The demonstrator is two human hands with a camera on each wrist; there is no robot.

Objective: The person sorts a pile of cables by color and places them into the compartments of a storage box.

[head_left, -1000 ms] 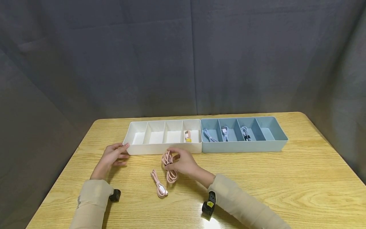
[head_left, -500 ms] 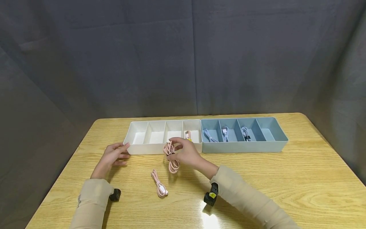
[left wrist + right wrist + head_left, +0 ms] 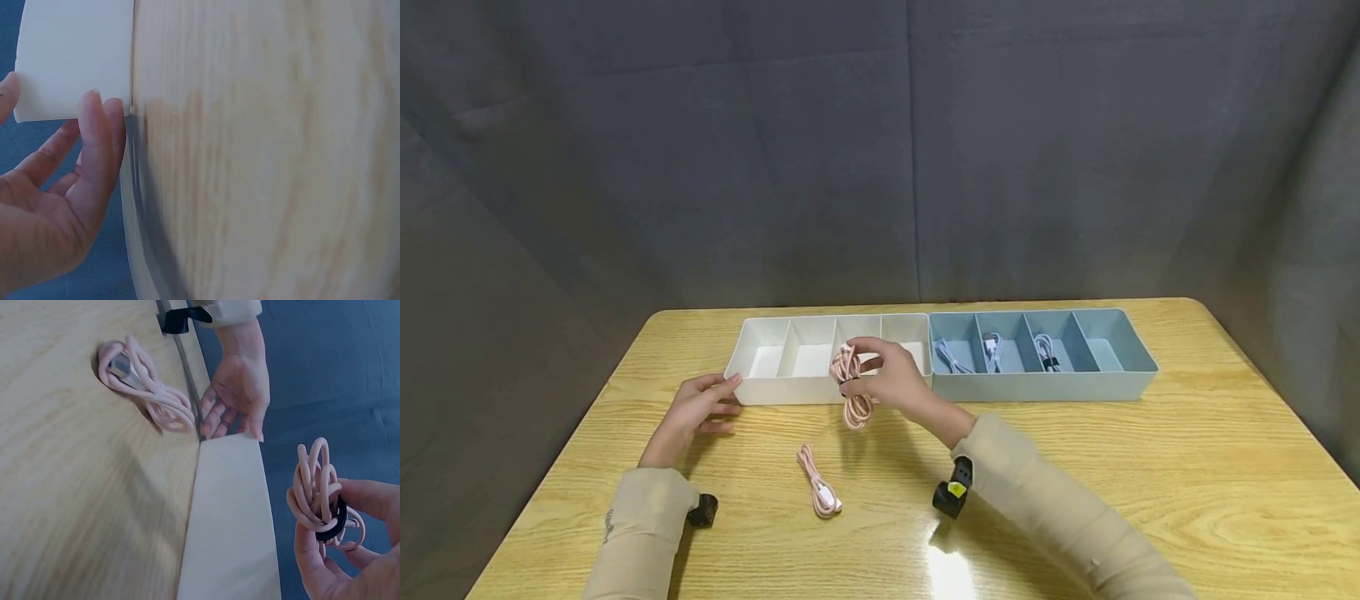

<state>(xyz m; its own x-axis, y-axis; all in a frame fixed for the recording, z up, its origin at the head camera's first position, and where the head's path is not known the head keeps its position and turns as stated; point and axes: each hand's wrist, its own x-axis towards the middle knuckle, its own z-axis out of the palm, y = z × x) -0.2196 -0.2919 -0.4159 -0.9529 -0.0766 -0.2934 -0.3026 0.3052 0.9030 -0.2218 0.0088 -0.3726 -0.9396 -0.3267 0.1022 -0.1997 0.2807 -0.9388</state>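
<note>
My right hand (image 3: 897, 382) pinches a coiled pink cable (image 3: 856, 410), bound with a black strap (image 3: 332, 526), in front of the white divided box (image 3: 790, 390). The bundle hangs above the table and hides part of the box's front wall. At the box's left front corner, my left hand (image 3: 694, 410) rests with fingers (image 3: 95, 140) extended against its end. A second pink cable (image 3: 817, 483), coiled with a white connector, lies on the table between my arms.
A blue divided box (image 3: 1037, 385) adjoins the white one on the right; three of its compartments hold pale blue coiled cables (image 3: 992, 353). Behind the wooden table (image 3: 1150, 475) hangs a dark grey curtain (image 3: 790, 167).
My right hand has lifted the strapped pink cable from near the table up to the white box's front edge. My left hand stays at the box corner.
</note>
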